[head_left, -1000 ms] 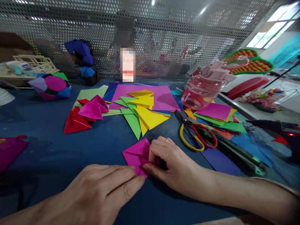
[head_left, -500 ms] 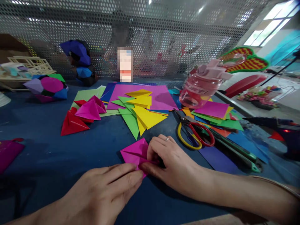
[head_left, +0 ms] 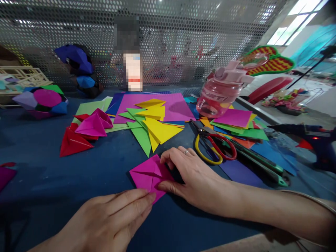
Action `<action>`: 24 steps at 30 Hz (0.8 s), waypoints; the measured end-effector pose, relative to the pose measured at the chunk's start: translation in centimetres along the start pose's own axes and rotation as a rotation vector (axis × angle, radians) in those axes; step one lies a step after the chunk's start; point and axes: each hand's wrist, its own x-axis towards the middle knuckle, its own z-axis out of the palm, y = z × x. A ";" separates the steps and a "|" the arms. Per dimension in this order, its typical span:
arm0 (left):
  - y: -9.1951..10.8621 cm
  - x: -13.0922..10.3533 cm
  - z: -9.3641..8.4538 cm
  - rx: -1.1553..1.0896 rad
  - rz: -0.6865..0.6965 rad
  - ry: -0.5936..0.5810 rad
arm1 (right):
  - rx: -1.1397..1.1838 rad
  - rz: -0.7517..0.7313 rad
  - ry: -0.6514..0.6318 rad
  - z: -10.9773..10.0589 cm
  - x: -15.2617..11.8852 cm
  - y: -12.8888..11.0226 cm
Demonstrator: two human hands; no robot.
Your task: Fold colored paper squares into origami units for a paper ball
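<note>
A folded magenta origami paper (head_left: 144, 171) lies on the blue table between my hands, its creases and triangular flaps facing up. My left hand (head_left: 118, 213) holds its near corner under fingers pressed together. My right hand (head_left: 186, 171), with a ring on one finger, grips the paper's right side; the thumb is on the near edge and the curled forefinger on the far one. Part of that side is hidden by the fingers. Just beyond lie folded yellow pieces (head_left: 164, 131) and green pieces (head_left: 140, 136). Folded red pieces (head_left: 75, 141) and magenta pieces (head_left: 91, 124) sit farther left.
To the right lie scissors (head_left: 215, 148) with red and yellow handles, a green cutter (head_left: 270, 171) and stacked coloured paper (head_left: 233, 119). Behind these stands a pink bottle (head_left: 220, 91). A glue gun (head_left: 312, 136) is at the right edge. Finished paper models (head_left: 47, 99) stand at the left.
The thumb and forefinger of my right hand have spread apart, and the flap between them lies flatter, showing more of the paper. The whole view has shifted slightly, so things appear farther left.
</note>
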 end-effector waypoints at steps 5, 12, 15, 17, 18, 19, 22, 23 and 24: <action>0.0 -1.0 0.0 0.012 0.005 0.010 | 0.056 -0.007 -0.009 -0.4 -0.3 0.7; -0.2 -1.2 -0.6 -0.008 0.030 -0.044 | 0.073 -0.011 -0.047 -0.7 -0.4 0.9; -0.2 -0.4 -1.3 -0.049 0.006 -0.040 | 0.066 -0.012 -0.039 -0.6 -0.4 0.9; -0.2 0.2 -1.8 -0.088 -0.002 -0.016 | 0.070 -0.011 -0.021 -0.5 -0.5 0.9; -0.3 0.4 -2.1 -0.112 -0.004 -0.022 | 0.071 -0.012 -0.010 -0.5 -0.5 0.8; -0.4 0.7 -2.3 -0.131 -0.011 -0.038 | 0.069 -0.012 0.003 -0.5 -0.5 0.7; -1.1 1.2 -2.7 -0.143 -0.120 -0.060 | 0.026 -0.008 0.030 -0.6 -0.7 0.3; -1.4 1.3 -2.7 -0.135 -0.178 -0.045 | 0.005 -0.009 0.035 -0.7 -0.7 0.1; -1.7 1.5 -2.6 -0.138 -0.245 -0.031 | -0.017 -0.011 0.041 -0.7 -0.7 0.0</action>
